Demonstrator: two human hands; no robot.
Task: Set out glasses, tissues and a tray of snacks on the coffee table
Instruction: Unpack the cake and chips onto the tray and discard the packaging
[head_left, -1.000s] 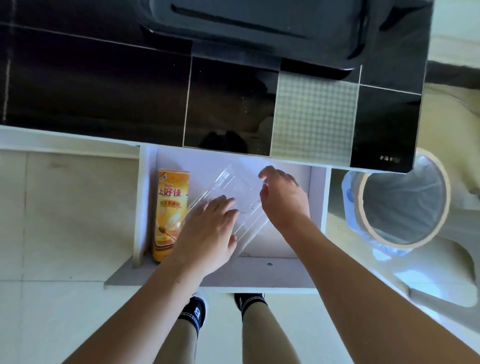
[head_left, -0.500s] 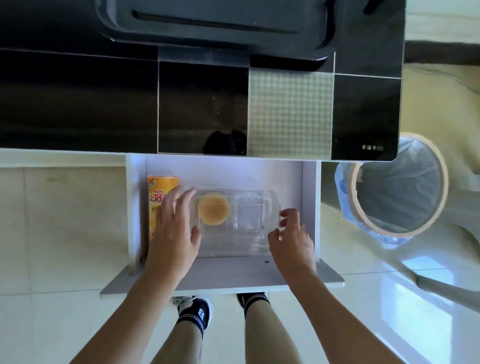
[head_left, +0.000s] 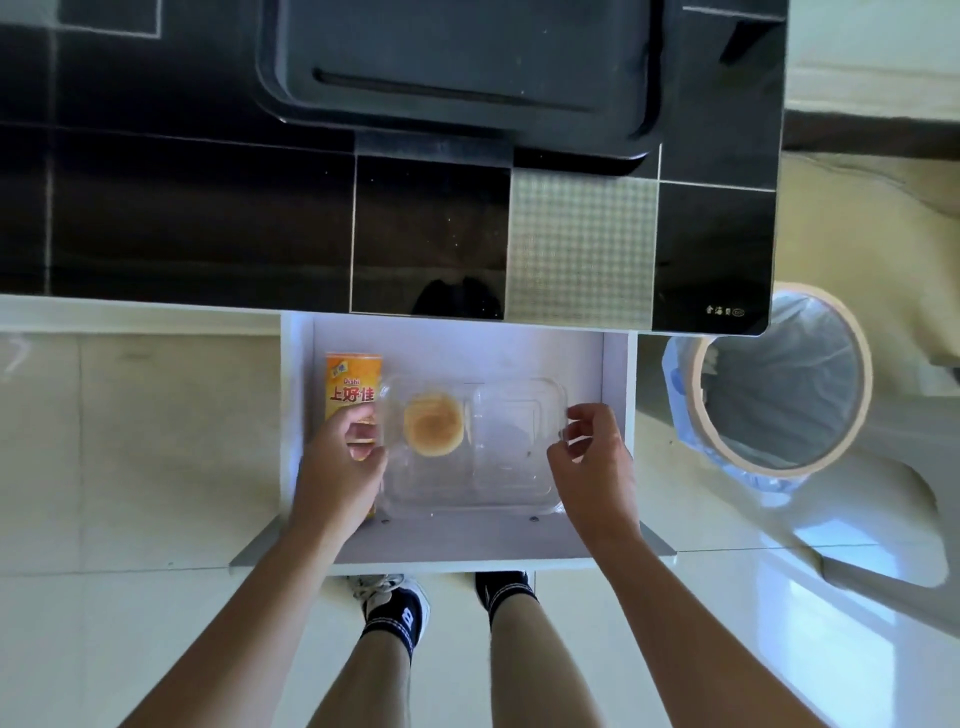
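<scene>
Directly below your head camera, the only view you have, an open white drawer (head_left: 615, 364) juts out from under the black glossy desk (head_left: 208, 223); inside it lies a clear plastic tray (head_left: 514, 467) with two compartments, flat on the drawer floor; a round golden bun (head_left: 432, 424) sits in the tray's left compartment, toward its far side, while the right compartment shows only clear plastic; an orange snack can (head_left: 352, 384) lies on its side just beside the tray's left edge, its length running away from you.

Your left hand (head_left: 340, 473) rests over the near part of the snack can, at the tray's left wall; its fingers (head_left: 358, 415) are curled, and they seem to close on the tray's left edge, though you cannot tell for sure whether they pinch the plastic or the can; your right hand (head_left: 592, 467) is at the tray's right rim, thumb and fingers bent toward each other at the rim's corner with a small gap visible, so whether they touch the tray is unclear.

On the desk above, a dark rectangular serving tray (head_left: 467, 57) lies well apart from the drawer; to the right of the drawer stands a round bin (head_left: 852, 415) lined with a pale blue bag; your two feet in dark socks show on the light tiled floor (head_left: 130, 467) below the drawer front.
</scene>
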